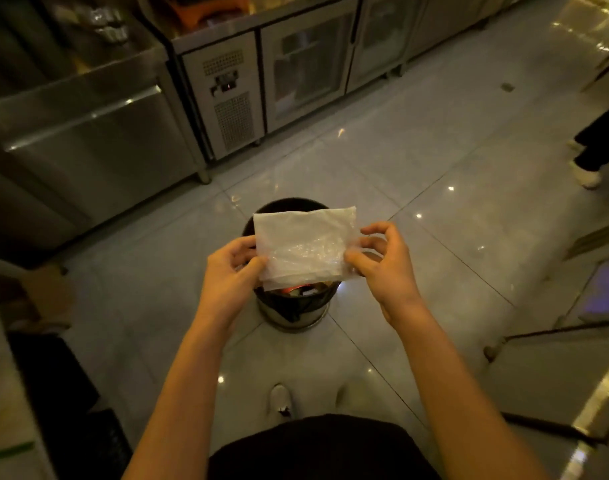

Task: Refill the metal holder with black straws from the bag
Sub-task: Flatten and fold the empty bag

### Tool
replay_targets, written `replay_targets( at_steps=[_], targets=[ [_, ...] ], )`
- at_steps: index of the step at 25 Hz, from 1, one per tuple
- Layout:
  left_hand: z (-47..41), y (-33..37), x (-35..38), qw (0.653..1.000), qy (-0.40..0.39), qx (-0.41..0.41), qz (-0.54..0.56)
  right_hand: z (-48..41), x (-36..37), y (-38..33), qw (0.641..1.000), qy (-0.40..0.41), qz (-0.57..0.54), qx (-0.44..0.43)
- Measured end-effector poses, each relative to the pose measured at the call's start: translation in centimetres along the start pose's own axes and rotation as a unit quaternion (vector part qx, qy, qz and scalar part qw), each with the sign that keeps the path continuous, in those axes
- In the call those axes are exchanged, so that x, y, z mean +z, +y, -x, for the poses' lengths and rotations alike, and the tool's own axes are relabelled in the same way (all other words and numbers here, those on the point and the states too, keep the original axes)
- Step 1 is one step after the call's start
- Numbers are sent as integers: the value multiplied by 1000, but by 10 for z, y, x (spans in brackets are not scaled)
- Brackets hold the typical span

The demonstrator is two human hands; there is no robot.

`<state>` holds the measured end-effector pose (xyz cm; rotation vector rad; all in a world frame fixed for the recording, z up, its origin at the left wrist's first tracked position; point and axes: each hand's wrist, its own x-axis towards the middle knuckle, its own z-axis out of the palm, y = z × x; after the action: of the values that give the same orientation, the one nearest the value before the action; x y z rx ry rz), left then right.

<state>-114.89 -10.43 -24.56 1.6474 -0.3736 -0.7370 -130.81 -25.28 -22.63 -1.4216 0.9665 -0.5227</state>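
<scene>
Beyond our black shirt (313, 448), we are pinching the translucent white plastic bag (303, 247) between the fingers (253, 266) of our left hand (230, 271) and right hand (382, 263), hiding most of the round black-lined bin (292, 308) below.

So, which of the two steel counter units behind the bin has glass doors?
The right unit, the one with the vented panel at its left end. The left unit has a plain steel front.
</scene>
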Motion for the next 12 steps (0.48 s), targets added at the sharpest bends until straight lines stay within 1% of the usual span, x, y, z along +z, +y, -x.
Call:
replay_targets(
  at_steps=[3, 7, 10, 12],
  targets=[
    [-21, -21, -2, 999, 22, -41, -6, -28, 11, 18, 998, -9, 52, 18],
    [-58, -53, 12, 991, 79, -99, -31, -82, 15, 52, 992, -53, 107, 32],
    [-85, -76, 37, 979, 137, -134, -66, -130, 12, 83, 984, -93, 146, 52],
    [-102, -89, 61, 964, 183, -167, -99, -163, 8, 105, 973, -125, 182, 65]
  ],
)
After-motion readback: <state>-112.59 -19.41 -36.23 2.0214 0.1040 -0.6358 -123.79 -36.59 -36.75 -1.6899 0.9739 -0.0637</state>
